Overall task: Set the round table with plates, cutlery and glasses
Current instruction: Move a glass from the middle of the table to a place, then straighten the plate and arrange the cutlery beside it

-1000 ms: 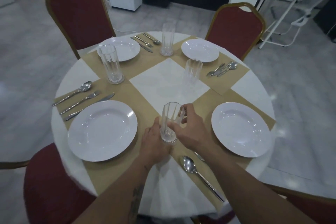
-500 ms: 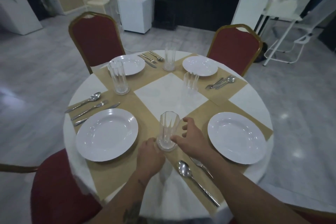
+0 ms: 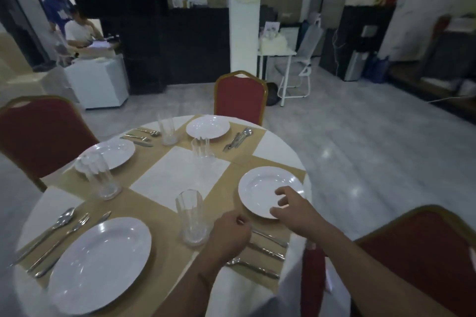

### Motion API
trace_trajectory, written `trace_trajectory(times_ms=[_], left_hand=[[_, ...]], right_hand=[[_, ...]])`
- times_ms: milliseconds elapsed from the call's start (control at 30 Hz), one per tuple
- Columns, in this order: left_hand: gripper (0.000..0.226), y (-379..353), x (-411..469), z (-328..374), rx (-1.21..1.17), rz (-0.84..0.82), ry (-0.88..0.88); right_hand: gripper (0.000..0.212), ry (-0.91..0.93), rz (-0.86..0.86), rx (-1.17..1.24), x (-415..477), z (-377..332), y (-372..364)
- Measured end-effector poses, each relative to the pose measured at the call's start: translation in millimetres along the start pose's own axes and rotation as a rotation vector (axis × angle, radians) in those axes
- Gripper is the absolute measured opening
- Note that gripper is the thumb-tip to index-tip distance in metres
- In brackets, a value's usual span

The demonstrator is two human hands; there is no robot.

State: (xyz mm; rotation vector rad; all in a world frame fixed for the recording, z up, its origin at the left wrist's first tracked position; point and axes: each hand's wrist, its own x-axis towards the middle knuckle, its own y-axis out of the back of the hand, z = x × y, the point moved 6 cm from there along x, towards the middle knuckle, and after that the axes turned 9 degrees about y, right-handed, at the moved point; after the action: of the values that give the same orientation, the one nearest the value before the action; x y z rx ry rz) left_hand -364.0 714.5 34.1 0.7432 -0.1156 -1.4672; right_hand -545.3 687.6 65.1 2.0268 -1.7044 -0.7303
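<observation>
Round table [image 3: 278, 147] under white cloth, crossed by tan runners with a white square at the middle. Four glossy white round plates: largest-looking one [image 3: 99, 264] at the near left, another [image 3: 110, 153] far left, one [image 3: 207, 126] at the far side, one [image 3: 260, 188] at the right edge. Four clear ribbed glasses, upright: one [image 3: 101, 175] beside the far-left plate, one [image 3: 167, 128] at the back, one [image 3: 202, 148] near the middle square, one [image 3: 192, 217] nearest. Four sets of steel cutlery; nearest-left set [image 3: 55, 235] lies left of the big plate. Left hand [image 3: 229, 235] just right of the nearest glass, fingers curled loosely, holding nothing, over cutlery [image 3: 268, 249]. Right hand [image 3: 296, 210] spread wide and empty over the right plate's near rim. Three red padded chairs with gold frames at the table's edge; bare grey floor right of the table.
</observation>
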Motion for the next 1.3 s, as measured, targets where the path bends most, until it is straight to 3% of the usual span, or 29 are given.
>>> trace_trajectory(times_ms=[267, 567, 967, 1300], left_hand=[[0.012, -70.4, -44.5, 129.7, 0.042, -0.21, -0.264], [0.018, -216.2, -86.3, 264.3, -0.028, -0.335, -0.333], [0.015, -423.0, -88.6, 408.6, -0.03, -0.399, -0.304], [0.014, -499.4, 37.9, 479.5, -0.178, -0.4, -0.197]], right_hand=[[0.053, -0.06, 0.214, -0.103, -83.2, 41.3, 148.5], [0.043, -0.057, 0.376, -0.143, -140.6, 123.1, 333.0], [0.044, -0.118, 0.315, -0.161, -163.4, 284.1, 516.8], [0.052, -0.054, 0.137, -0.366, -28.7, 325.4, 586.6]])
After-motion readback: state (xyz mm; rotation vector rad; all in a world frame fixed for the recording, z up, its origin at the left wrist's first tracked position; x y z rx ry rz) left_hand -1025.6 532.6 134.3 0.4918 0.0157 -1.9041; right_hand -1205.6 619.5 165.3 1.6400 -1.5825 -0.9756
